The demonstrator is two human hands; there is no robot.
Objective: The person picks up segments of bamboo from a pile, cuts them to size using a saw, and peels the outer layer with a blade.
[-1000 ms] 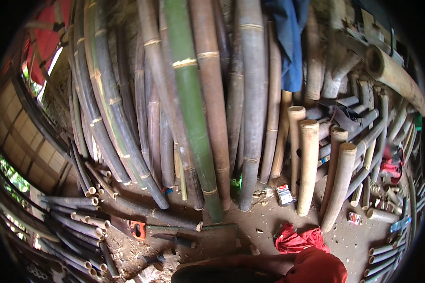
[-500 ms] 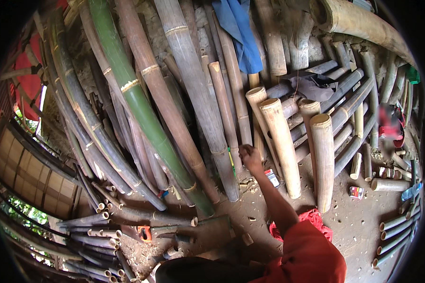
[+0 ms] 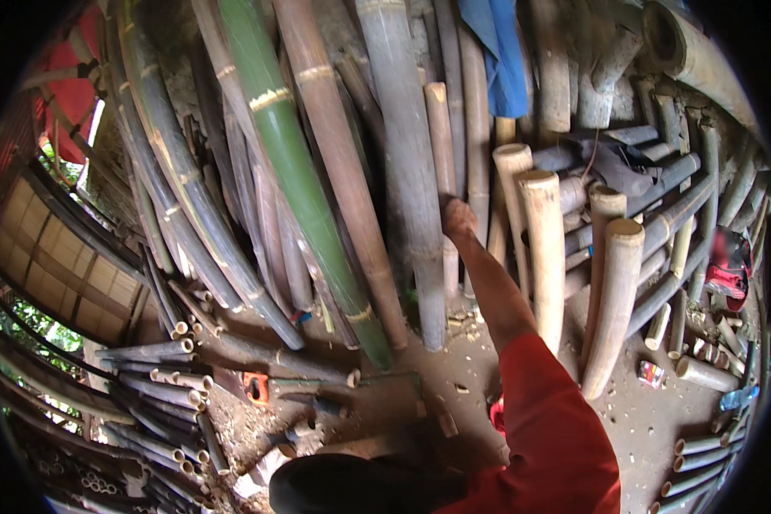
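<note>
My right arm, in a red sleeve (image 3: 550,411), stretches forward among upright bamboo poles. At its end my right hand (image 3: 460,221) is closed, knuckles up, against a slim brown bamboo pole (image 3: 438,128). Its fingers are mostly hidden, so what they grip cannot be made out. Just left of the hand leans a thick grey bamboo pole (image 3: 411,171). Farther left are a reddish-brown pole (image 3: 325,111) and a green bamboo pole (image 3: 287,146). To the right of my forearm stand pale cut bamboo lengths (image 3: 544,257). My left hand is out of view.
An orange-handled saw (image 3: 254,388) lies on the floor at the left, by stacked bamboo tubes (image 3: 158,377). A blue cloth (image 3: 504,68) hangs at the back. Dark poles (image 3: 664,227) lie stacked at the right, with a small red-and-white packet (image 3: 650,373) nearby.
My right hand has moved up along the slim pole, away from the floor. The view has shifted, and my sleeve now covers most of the red cloth on the floor.
</note>
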